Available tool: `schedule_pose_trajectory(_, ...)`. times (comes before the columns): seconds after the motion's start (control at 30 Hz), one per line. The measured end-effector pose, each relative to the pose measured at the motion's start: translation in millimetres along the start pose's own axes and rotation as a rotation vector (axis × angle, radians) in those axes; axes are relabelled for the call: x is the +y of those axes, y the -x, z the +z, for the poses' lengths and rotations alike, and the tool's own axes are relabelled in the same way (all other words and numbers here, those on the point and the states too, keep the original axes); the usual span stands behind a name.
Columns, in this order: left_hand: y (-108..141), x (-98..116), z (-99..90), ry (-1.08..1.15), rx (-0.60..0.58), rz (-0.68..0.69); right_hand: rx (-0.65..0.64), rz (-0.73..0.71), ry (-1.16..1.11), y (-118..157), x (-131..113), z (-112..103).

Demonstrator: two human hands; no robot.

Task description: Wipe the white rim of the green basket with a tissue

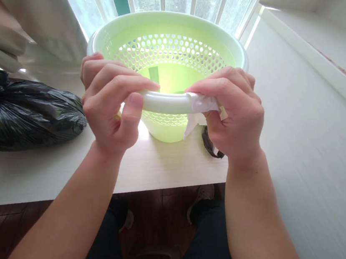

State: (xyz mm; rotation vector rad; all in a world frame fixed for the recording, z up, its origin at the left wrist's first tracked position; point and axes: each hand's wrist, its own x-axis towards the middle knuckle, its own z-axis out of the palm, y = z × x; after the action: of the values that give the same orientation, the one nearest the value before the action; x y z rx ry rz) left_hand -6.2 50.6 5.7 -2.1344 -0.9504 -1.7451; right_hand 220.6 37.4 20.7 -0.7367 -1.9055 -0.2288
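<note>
A light green plastic basket [166,135] with a perforated wall and a pale rim stands on the whitish surface. My left hand [110,101] is closed round the left part of its near rim, thumb on the outside. Pressed between my right hand [232,107] and the rim's right part is a white tissue [203,104], folded over the rim, with one end hanging down outside. Inside the basket a darker rectangular patch shows on the far side of the bottom.
A knotted black plastic bag [26,113] lies on the white ledge [155,169] at left. A small dark crumpled item [211,142] sits behind my right hand. Barred window behind, curtain [42,8] at left, pale panel [305,133] at right.
</note>
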Motion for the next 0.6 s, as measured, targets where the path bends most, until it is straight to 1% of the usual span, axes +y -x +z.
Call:
schedule_pose_trajectory(0.17,1,-2,0.0,0.002,0.009,0.015,-0.005,-0.028,0.022,-1,-4,-1)
schedule_pose_trajectory(0.3,2,-7,-0.6,0.006,0.041,0.042,-0.057,0.035,0.067,-3,-12,-4)
schedule_pose_trajectory(0.43,1,-12,-1.7,0.013,0.03,0.067,-0.086,0.033,0.092,-6,-17,-6)
schedule_pose_trajectory(0.6,-1,-16,-4.6,0.078,0.057,0.031,-0.144,0.048,0.145,-11,-32,-6)
